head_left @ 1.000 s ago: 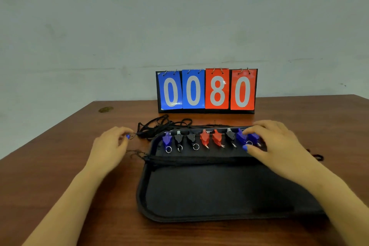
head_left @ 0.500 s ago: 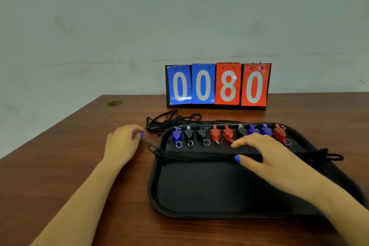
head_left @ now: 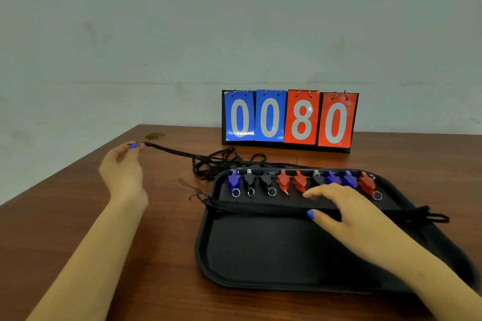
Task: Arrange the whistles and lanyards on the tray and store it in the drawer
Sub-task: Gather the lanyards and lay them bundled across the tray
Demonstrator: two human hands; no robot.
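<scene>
**Left hand pinches a lanyard end; right hand lies flat on the tray**

The left hand (head_left: 122, 172) is raised off the table (head_left: 78, 216), its thumb and fingertips closed together on the end of a black lanyard (head_left: 169, 150). From that pinch the cord runs taut toward the right hand's side, down into a tangled pile of lanyards (head_left: 219, 161) on the wood just beyond the tray's far left corner.

The right hand (head_left: 344, 216) rests palm down on the black tray (head_left: 260, 263), fingers spread and gripping nothing; its fingertips lie over a bundle of lanyards (head_left: 260, 207) stretched across the tray, whose looped ends hang past the rim on the hand's outer side. Just beyond those fingertips a row of whistles (head_left: 300, 181) lines the tray's far edge: blue, black and red, several showing metal rings.

Farther off, past both hands, a flip scoreboard (head_left: 289, 118) reading 0080 stands against the wall.
</scene>
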